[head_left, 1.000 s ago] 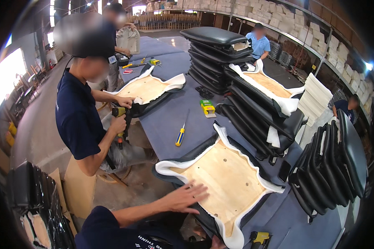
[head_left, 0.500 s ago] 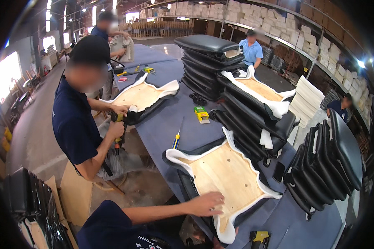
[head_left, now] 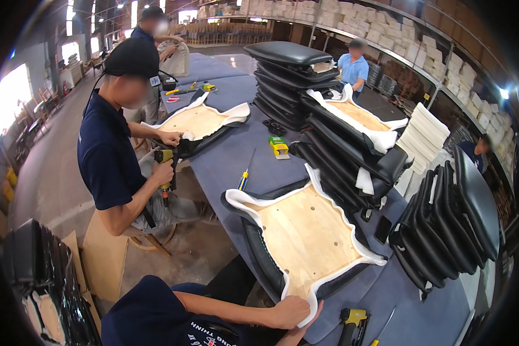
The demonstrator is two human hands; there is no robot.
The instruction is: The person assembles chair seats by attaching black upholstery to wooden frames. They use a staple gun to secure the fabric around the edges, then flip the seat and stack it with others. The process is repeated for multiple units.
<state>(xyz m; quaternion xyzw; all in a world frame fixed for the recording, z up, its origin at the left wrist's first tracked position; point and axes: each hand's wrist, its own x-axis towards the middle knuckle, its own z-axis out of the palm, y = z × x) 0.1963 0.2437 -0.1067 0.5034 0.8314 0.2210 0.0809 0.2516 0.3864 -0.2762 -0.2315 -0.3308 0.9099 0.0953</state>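
Seat base [head_left: 305,242] lies upside down at the near edge of the blue surface [head_left: 230,155], plywood up, long axis running from my near corner away toward the far right. My left hand [head_left: 291,311] is closed over its near corner, gripping the white foam and black cover there. My right hand [head_left: 312,316] sits just beside it, mostly hidden; I cannot tell its grip. Left hand is the nearer.

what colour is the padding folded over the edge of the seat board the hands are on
White: the padding wraps the plywood seat board over a black cover, clearest in the head view.
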